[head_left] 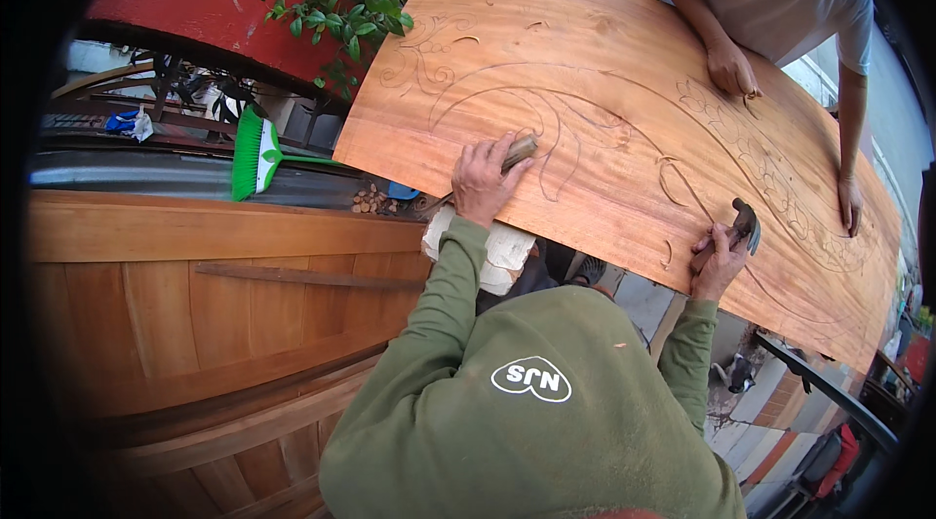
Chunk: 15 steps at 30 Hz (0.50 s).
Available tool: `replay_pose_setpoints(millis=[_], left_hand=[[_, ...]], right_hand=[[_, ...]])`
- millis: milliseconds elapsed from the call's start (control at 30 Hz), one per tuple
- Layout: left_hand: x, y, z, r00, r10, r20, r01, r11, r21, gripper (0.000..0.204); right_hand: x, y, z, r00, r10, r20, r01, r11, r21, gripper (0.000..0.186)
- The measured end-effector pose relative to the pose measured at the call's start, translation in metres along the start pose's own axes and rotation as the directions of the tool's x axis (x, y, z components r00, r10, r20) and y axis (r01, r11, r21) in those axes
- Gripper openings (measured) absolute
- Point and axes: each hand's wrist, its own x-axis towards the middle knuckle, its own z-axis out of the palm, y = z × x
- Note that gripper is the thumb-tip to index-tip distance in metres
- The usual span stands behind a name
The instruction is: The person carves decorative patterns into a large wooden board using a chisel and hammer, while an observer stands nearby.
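A large wooden panel [585, 217] lies in front of me, with curving lines and leafy scrolls marked or cut into its surface. At its near left edge, my left hand [486, 178] is closed round a chisel [520, 153], whose rounded handle end shows past my fingers. A thin dark length, perhaps its blade, shows past the edge of the panel. Farther right, my right hand [719, 261] grips a claw hammer [747, 225] by its handle, close to the head, over the near edge. Several curled wood shavings [671, 180] rest on the panel.
Across the panel, a co-worker in a pale shirt [790, 7] has both hands [733, 69] on or near it. A white block [505, 256] sits under the near edge. Left are wooden panelling [244, 295], a green broom [255, 156] and a leafy plant [341, 2].
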Motion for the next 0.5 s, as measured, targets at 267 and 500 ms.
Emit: replay_pose_setpoints(millis=[267,500], left_hand=[[-0.005,-0.004,-0.001,0.999,0.0,-0.043,0.002,0.999,0.038,0.048],[-0.006,-0.002,0.001,1.0,-0.011,0.017,0.01,0.999,0.037,0.042]], right_hand=[[-0.006,-0.002,0.007,1.0,-0.003,0.03,0.003,1.0,-0.021,0.015],[-0.006,-0.001,0.004,1.0,0.006,0.023,-0.005,1.0,-0.023,0.012]])
